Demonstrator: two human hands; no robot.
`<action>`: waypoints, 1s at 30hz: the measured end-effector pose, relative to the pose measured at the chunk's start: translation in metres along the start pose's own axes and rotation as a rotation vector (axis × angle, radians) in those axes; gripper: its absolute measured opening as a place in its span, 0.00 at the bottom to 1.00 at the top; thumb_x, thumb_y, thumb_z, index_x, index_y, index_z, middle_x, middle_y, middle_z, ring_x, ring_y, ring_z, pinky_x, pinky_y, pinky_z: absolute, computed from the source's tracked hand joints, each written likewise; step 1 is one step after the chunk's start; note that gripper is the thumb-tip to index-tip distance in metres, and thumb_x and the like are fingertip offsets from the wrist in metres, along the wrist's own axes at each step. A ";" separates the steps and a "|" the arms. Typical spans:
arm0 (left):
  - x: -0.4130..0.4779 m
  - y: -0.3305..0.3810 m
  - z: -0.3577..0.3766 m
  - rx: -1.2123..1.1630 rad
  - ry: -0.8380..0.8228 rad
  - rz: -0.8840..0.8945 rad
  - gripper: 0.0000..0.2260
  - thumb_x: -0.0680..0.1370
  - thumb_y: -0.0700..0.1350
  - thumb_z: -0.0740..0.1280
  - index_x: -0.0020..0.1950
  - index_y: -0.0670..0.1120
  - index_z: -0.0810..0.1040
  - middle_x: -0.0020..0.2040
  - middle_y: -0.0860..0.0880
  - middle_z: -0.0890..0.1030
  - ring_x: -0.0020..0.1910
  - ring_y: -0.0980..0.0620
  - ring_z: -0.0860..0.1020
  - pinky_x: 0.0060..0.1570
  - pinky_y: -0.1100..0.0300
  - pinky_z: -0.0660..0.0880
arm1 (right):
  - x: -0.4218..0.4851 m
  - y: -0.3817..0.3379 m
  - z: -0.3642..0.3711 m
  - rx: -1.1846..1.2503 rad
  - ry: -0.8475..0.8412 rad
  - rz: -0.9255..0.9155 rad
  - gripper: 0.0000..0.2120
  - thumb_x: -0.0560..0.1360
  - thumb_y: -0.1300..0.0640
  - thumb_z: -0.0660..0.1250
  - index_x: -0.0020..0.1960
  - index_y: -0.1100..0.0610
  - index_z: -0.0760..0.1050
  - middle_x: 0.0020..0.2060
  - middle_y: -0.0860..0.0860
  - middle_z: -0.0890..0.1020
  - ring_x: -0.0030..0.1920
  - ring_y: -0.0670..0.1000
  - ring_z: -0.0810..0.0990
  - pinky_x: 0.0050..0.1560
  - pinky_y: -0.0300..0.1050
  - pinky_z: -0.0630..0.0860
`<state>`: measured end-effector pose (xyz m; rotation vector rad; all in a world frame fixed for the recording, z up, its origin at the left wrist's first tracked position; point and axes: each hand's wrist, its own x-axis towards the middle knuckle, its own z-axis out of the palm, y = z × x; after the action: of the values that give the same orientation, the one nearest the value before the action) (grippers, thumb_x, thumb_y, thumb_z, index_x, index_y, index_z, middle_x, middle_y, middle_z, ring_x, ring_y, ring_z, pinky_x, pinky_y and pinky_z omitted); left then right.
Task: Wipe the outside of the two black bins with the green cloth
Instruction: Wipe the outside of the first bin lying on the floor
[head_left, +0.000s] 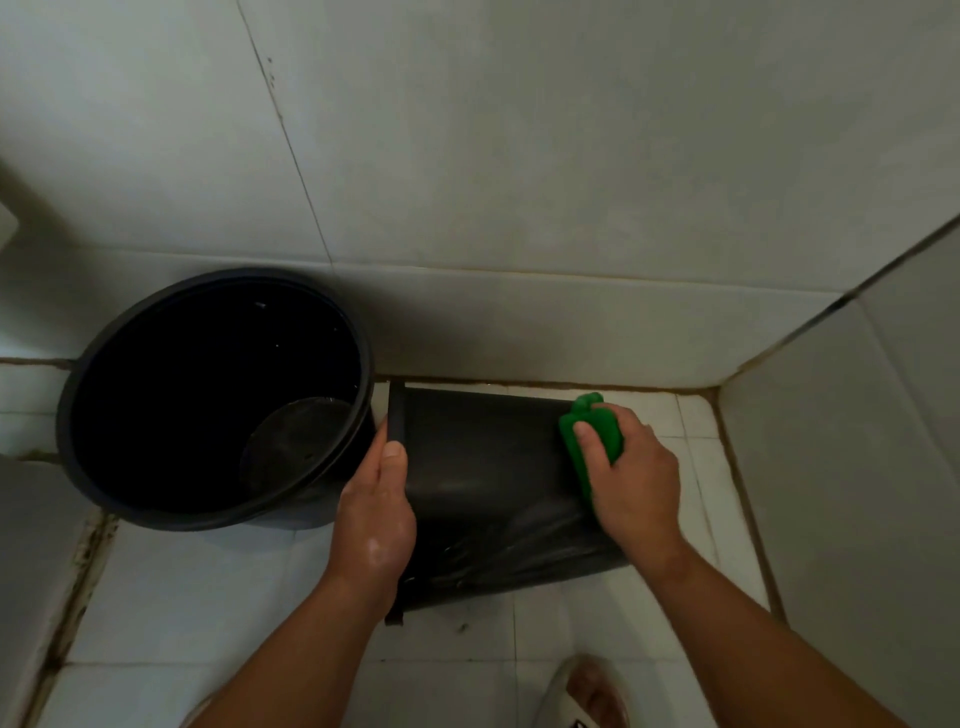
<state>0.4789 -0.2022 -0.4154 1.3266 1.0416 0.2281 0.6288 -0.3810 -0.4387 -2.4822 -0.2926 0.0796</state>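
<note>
- So this is a tiled corner: white floor tiles (171, 587) with pretty grimy dark grout, pale wall tiles (519, 156) at the far side and another tiled wall (857, 441) closing in on the right.
- Two black bins down here. The round bin (156, 405) stands upright on the left, mouth open to the camera, and its inside is mostly just darkness, only a duller patch of the bottom shows.
- The second bin (488, 467) lies on its side just right of the round one, rim facing left, base towards the right wall. Its near lower part looks shiny and streaky, hard to say whether that's wet or just glare.
- At the bottom edge a foot in a light slipper (582, 691) is cut off by the frame, and both forearms run out of view too.
- Left hand (376, 519) is clamped on the rim of the lying bin, thumb on top along the edge, fingers hidden behind the rim.
- Right hand (634, 467) is closed around the green cloth (592, 431), pressing it on the upper side of that bin near its base end. Most of the cloth is hidden under the fingers.
</note>
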 end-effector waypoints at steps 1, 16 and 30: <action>0.000 0.000 0.001 0.009 0.001 0.003 0.19 0.87 0.55 0.53 0.76 0.65 0.71 0.66 0.49 0.78 0.64 0.48 0.77 0.70 0.45 0.73 | -0.007 -0.006 0.005 0.017 0.039 -0.009 0.18 0.79 0.44 0.65 0.65 0.52 0.76 0.53 0.49 0.80 0.54 0.50 0.77 0.57 0.46 0.73; 0.016 0.004 0.005 0.003 0.056 0.028 0.18 0.87 0.52 0.56 0.76 0.57 0.74 0.68 0.52 0.79 0.67 0.50 0.76 0.72 0.51 0.71 | -0.042 0.018 0.012 0.127 -0.031 -0.226 0.20 0.79 0.41 0.61 0.68 0.47 0.72 0.67 0.41 0.72 0.71 0.46 0.69 0.76 0.59 0.63; -0.007 0.000 0.001 0.170 0.003 0.133 0.21 0.87 0.54 0.53 0.81 0.61 0.64 0.71 0.59 0.72 0.70 0.57 0.71 0.71 0.60 0.65 | -0.013 -0.014 -0.008 0.033 -0.070 0.030 0.20 0.80 0.43 0.65 0.68 0.50 0.74 0.57 0.51 0.79 0.58 0.51 0.76 0.63 0.51 0.74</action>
<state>0.4761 -0.2078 -0.4121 1.5519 0.9937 0.2452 0.6151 -0.3781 -0.4239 -2.4547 -0.2810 0.1835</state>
